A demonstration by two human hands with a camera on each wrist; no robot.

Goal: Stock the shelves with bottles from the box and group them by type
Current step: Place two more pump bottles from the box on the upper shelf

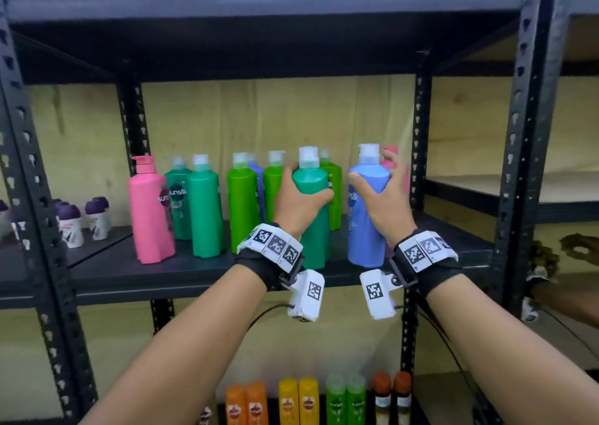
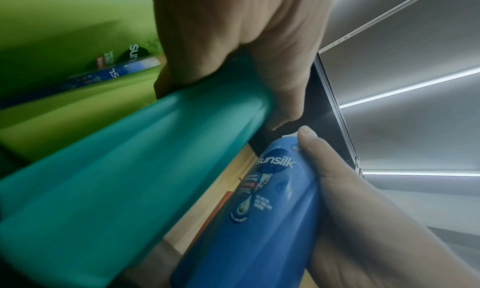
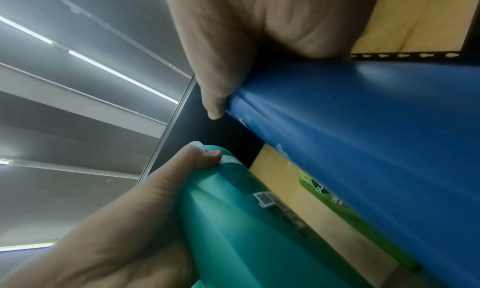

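The rack (image 1: 515, 152) stood largely stocked. Its middle shelf (image 1: 201, 272) carried a row of tall bottles: a pink one (image 1: 149, 210) at the left, two teal ones (image 1: 204, 210), then lime ones (image 1: 241, 204) with a blue one half hidden behind. Grouping looked only partly done, since blue and pink bottles sat at both ends. The box was not in view, so I could not tell how many remained.

At the shelf's front edge the left hand (image 1: 298, 201) gripped a teal bottle (image 1: 312, 210) by its shoulder, fingers curled round it. Just beside it the right hand (image 1: 385, 194) grasped a blue bottle (image 1: 368, 217) the same way. Both bottles stood upright, probably resting on the shelf, though their bases were hidden.

Small orange, yellow and green bottles (image 1: 298, 402) lined the shelf below; purple-capped roll-ons (image 1: 69, 223) stood at far left.
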